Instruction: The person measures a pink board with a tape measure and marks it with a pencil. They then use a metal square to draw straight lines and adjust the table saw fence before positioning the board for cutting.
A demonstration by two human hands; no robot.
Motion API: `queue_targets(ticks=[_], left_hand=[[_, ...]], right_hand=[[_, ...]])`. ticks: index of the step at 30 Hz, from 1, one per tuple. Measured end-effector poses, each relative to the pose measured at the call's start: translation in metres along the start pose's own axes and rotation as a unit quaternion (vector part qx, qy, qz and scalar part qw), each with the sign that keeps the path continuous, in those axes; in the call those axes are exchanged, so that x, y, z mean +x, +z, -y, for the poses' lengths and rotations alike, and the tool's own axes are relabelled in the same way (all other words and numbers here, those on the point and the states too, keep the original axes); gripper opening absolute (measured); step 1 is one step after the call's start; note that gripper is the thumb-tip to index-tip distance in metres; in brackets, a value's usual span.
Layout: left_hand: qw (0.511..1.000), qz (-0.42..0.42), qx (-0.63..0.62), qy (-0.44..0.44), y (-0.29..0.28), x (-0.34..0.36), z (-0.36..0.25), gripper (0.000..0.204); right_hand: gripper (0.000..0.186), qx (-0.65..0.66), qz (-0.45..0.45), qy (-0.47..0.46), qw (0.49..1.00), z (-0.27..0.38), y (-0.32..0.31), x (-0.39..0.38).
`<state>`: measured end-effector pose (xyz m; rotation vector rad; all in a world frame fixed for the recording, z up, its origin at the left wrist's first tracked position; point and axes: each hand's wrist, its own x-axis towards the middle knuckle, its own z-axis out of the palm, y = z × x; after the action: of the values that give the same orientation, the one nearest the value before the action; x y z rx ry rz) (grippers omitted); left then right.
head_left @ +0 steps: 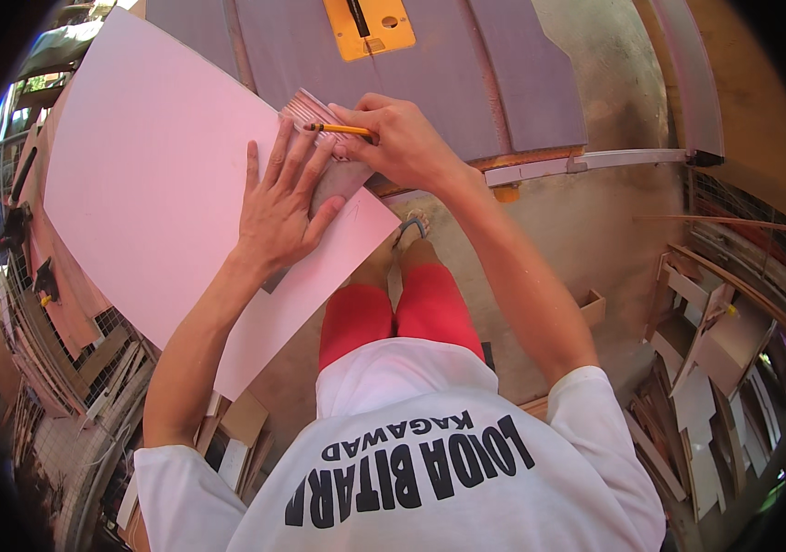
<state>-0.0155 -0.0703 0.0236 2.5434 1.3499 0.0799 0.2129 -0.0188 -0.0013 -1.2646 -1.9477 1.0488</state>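
Observation:
A large pale board (163,166) with a pinkish cast lies across the left and middle, its near edge toward me. My left hand (284,207) is flat on it, fingers spread, pressing over a grey flat-bladed tool (342,181) that lies across the board. A ribbed, striped piece (308,107) shows beyond the fingertips; whether it belongs to the grey tool I cannot tell. Pinched in my right hand (395,138) is a yellow-orange pencil (345,131), its dark tip pointing left beside my left fingertips. A small faint mark shows on the board near its right corner.
Beyond the board is a grey table saw top (420,92) with a yellow insert plate (370,28) and dark slot. A metal rail (586,163) runs along its near edge. Wood offcuts (701,405) are piled at the right, with more boards (89,368) at the left.

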Motion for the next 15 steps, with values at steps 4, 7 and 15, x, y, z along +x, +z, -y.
queue_targets(ticks=[4, 7, 15], left_hand=[[1.000, 0.006, -0.010, 0.000, 0.004, -0.003, -0.001, 0.070], [1.000, 0.003, 0.001, 0.010, 0.002, -0.004, -0.003, 0.070], [0.996, -0.028, -0.009, 0.080, 0.001, 0.006, 0.011, 0.068]], right_hand=[[0.045, 0.002, -0.022, 0.009, 1.000, 0.002, 0.003, -0.005], [0.044, 0.008, -0.046, -0.002, 0.999, 0.000, 0.006, -0.009], [0.039, -0.013, -0.082, 0.100, 0.991, 0.023, 0.001, -0.027]])
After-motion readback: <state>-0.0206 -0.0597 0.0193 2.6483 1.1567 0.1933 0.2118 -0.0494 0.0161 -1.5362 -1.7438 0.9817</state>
